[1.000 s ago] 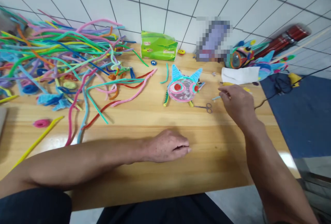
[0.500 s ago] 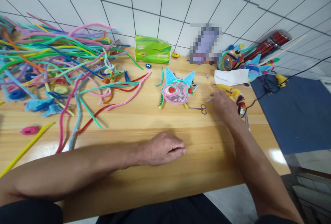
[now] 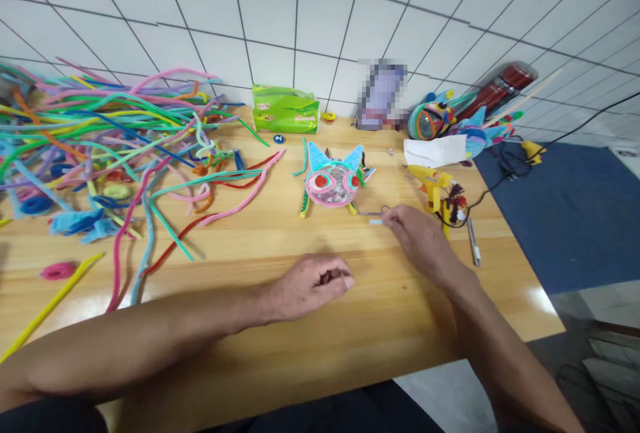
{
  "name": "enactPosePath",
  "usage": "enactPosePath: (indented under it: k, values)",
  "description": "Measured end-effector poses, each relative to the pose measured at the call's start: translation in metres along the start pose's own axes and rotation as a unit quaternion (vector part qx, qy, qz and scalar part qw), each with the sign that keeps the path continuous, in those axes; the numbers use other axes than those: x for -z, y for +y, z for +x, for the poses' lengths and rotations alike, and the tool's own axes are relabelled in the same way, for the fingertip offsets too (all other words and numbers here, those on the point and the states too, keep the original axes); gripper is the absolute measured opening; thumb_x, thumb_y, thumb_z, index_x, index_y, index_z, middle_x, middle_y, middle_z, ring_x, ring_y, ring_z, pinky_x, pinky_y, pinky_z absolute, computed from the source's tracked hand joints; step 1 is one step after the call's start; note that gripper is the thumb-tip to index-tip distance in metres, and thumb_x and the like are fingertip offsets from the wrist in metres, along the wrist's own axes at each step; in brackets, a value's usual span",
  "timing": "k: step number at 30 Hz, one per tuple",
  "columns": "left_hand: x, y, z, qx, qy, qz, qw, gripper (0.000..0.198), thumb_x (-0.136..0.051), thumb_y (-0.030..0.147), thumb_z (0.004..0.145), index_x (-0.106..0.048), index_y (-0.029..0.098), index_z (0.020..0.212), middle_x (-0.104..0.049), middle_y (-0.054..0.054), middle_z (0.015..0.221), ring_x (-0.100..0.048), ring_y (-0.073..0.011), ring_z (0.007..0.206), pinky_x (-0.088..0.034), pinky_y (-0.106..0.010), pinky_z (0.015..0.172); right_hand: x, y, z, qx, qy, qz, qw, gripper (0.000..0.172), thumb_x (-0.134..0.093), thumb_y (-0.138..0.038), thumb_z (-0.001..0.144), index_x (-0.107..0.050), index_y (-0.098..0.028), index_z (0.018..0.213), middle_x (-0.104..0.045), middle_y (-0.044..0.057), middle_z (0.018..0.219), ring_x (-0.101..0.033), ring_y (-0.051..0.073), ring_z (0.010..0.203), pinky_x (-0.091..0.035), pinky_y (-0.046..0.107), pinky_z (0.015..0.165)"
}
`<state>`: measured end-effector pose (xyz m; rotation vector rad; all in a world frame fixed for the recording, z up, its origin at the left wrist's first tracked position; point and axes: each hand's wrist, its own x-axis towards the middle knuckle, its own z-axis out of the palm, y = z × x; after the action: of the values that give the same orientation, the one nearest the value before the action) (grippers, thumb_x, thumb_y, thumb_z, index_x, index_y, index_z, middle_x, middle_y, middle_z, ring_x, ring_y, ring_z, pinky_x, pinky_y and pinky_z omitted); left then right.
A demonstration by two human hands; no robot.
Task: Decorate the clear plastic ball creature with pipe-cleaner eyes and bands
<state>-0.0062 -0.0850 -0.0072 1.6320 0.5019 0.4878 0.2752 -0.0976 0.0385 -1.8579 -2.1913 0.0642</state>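
My right hand (image 3: 417, 240) pinches a short light-blue piece (image 3: 375, 222), perhaps a snippet of pipe cleaner, just above the table. Behind its fingertips lie small scissors (image 3: 373, 213), their handles partly hidden. My left hand (image 3: 313, 286) rests on the table with the fingers curled in and the thumb near them; nothing shows in it. Beyond both hands stands a pipe-cleaner creature (image 3: 334, 186) with a grey round face, red-centred eyes, blue pointed ears and yellow-green feet. A yellow hot glue gun (image 3: 434, 183) is to the right, beyond my right hand.
Many coloured pipe cleaners (image 3: 125, 113) are heaped at the left. A green tissue pack (image 3: 285, 110) stands by the tiled wall. At the right are a white paper (image 3: 435, 151), a craft knife (image 3: 474, 243), a red thermos (image 3: 500, 90) and a black cord (image 3: 487, 200).
My right hand has moved left and nearer to me with the light-blue piece, from beside the glue gun to the scissors. My left hand stays almost in place, its curl slightly looser.
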Motion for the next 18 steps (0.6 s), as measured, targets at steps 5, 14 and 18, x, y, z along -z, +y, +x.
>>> enactPosePath:
  k: [5,14,18]
  values:
    - [0.001,0.005,0.001,0.025,0.099,-0.02,0.995,0.027,-0.065,0.042,0.101,-0.067,0.016,0.104,-0.054,0.006,0.071,-0.045,-0.0089,0.061,-0.037,-0.02,0.058,0.002,-0.061,-0.02,0.2,-0.016,0.113,0.973,0.025,-0.048,-0.02,0.113,-0.067,-0.023,0.097,-0.073,0.002,0.083,-0.066,0.018,0.078,-0.05,0.031,0.075]
    - [0.008,0.006,0.001,0.011,0.146,0.045,0.988,0.036,-0.06,0.039,0.107,-0.073,0.018,0.08,-0.055,0.005,0.053,-0.051,-0.0087,0.052,-0.041,-0.02,0.057,0.0,-0.047,-0.023,0.164,0.002,0.135,0.977,0.019,-0.055,-0.023,0.112,-0.071,-0.023,0.102,-0.074,0.003,0.086,-0.069,0.018,0.08,-0.052,0.03,0.075]
    - [0.008,0.003,0.005,0.046,0.163,0.042,0.985,0.042,-0.066,0.043,0.102,-0.068,0.017,0.069,-0.058,0.005,0.053,-0.047,-0.0077,0.05,-0.038,-0.019,0.054,0.0,-0.039,-0.026,0.118,-0.008,0.176,0.977,0.016,-0.059,-0.022,0.11,-0.07,-0.024,0.097,-0.074,0.001,0.084,-0.069,0.016,0.075,-0.053,0.028,0.072]
